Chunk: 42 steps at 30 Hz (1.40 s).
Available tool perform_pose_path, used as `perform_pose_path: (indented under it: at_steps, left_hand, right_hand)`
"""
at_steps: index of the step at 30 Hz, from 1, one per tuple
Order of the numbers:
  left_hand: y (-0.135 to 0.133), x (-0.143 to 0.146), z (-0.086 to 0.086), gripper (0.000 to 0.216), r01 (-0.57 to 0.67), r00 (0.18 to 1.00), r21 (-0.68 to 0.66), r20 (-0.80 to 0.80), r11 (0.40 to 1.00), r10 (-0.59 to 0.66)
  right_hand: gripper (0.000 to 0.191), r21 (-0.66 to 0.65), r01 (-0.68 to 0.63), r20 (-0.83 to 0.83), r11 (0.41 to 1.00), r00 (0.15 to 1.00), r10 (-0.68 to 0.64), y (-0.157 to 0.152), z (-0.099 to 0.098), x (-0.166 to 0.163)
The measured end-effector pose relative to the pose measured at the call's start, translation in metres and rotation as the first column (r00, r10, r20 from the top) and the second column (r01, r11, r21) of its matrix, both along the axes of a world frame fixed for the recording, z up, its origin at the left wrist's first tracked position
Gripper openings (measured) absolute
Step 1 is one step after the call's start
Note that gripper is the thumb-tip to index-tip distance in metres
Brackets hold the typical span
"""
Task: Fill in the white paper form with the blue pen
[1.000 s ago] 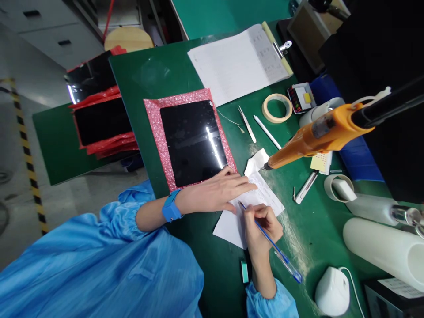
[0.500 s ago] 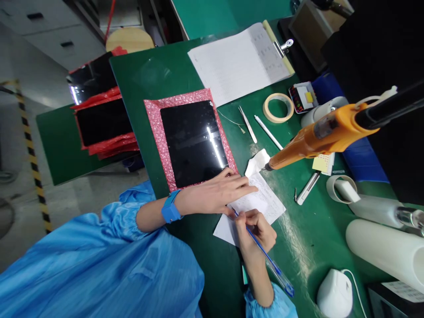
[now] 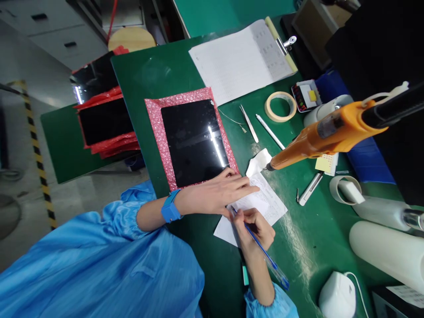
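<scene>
My right hand [image 3: 253, 232] grips a blue ballpoint pen [image 3: 261, 248], its tip down at a sheet of paper [image 3: 273, 205] with handwriting on it. Stretched flat across the papers is my left hand [image 3: 218, 193], fingers apart, a blue band on the wrist. It partly hides the sheet and lies at the near edge of a black glass panel [image 3: 195, 141]. That panel rests on pink bubble wrap [image 3: 154, 119]. A crumpled white wipe [image 3: 258, 162] sits just past my left fingertips.
An orange electric screwdriver [image 3: 324, 132] hangs over the right side. Tweezers [image 3: 249, 123], a white pen [image 3: 270, 131], a tape roll [image 3: 280, 107] and a clipboard [image 3: 238, 62] lie beyond. At right are a bottle [image 3: 380, 212] and a mouse [image 3: 338, 293]. Wrapped panels [image 3: 104, 121] are stacked at left.
The pen in my right hand has tilted slightly, its back end shifting a little up and left. My left hand stays flat in place. The view has shifted slightly.
</scene>
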<state>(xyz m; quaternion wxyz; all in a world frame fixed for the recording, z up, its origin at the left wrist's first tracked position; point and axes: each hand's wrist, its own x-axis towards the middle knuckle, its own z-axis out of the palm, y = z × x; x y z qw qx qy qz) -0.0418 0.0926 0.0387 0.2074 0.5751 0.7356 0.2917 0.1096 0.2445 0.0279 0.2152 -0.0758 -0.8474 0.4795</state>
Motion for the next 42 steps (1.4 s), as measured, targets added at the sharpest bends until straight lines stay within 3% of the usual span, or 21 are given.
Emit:
perform_pose_path:
  at_steps: [26, 42]
  left_hand:
    - [0.0024, 0.0007, 0.0051, 0.079, 0.022, 0.999, -0.080, -0.032, 0.997, -0.025]
    - [0.0022, -0.0010, 0.0032, 0.074, 0.013, 1.000, 0.010, -0.013, 1.000, -0.013]
  right_hand:
    - [0.041, -0.003, 0.002, 0.001, 1.000, 1.000, -0.002, -0.0001, 0.0021, -0.0022]
    - [0.041, 0.057, -0.013, -0.037, 0.998, 0.999, 0.015, 0.0023, -0.0013, -0.0004]
